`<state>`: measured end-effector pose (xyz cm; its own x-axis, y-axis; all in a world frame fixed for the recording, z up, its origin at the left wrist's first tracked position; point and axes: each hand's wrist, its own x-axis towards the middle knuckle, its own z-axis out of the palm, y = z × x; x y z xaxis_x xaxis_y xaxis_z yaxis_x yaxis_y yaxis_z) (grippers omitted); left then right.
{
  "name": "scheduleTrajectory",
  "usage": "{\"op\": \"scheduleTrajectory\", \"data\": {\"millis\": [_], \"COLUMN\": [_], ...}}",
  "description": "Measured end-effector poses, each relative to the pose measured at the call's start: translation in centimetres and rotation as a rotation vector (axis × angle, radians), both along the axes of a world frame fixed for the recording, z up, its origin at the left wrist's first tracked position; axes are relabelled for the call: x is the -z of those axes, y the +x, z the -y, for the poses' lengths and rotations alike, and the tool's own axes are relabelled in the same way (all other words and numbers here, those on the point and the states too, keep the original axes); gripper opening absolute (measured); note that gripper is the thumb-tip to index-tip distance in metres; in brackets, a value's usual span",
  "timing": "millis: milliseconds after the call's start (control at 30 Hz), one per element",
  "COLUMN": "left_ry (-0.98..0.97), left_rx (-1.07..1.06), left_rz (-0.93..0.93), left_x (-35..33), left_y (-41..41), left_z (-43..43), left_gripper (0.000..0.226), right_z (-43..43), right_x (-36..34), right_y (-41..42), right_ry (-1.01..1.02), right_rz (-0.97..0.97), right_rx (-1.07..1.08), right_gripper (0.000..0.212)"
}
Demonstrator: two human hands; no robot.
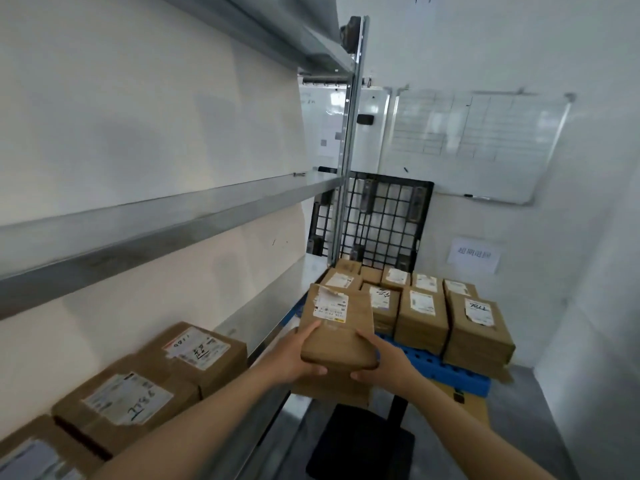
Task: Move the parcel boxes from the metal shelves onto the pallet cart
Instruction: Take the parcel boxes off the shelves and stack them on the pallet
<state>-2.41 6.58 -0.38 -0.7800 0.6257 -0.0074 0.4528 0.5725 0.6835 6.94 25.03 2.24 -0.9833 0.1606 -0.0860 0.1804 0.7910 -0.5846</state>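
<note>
I hold a flat brown parcel box (337,336) with a white label in the air, past the shelf's end and in front of the cart. My left hand (294,356) grips its left edge and my right hand (386,363) grips its right edge. Beyond it the blue pallet cart (446,370) carries several labelled boxes (422,317) in rows. On the lowest metal shelf (263,320) to my left lie more labelled parcel boxes (194,353), the nearest ones (124,407) close to my left forearm.
The upper shelf boards (166,220) to the left hold nothing. A black plastic pallet (377,223) leans upright against the wall behind the cart. Whiteboards (471,140) hang on the far wall. A dark object (360,445) sits on the floor below my arms.
</note>
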Motion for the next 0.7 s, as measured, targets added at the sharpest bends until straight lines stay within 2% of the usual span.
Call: {"op": "scheduleTrajectory", "data": {"millis": [200,533,700], "left_ry": [0.008,0.033,0.021], "left_rx": [0.046,-0.006,-0.021], "left_rz": [0.023,-0.038,-0.013], "left_x": [0.9,-1.3,-0.8], "left_y": [-5.5,-19.3,-24.6], "left_z": [-4.5,-13.9,-17.5], "left_gripper": [0.095,0.094,0.092], "right_z": [-4.1,-13.8,-17.7], "right_x": [0.6,-1.9,-0.9], "right_y": [-4.9,-18.6,-24.8], "right_ry": [0.002,0.011,0.004], "right_rz": [0.006,-0.066,-0.04], "right_rx": [0.036,-0.009,-0.01], "right_gripper": [0.082,0.079,0.08]}}
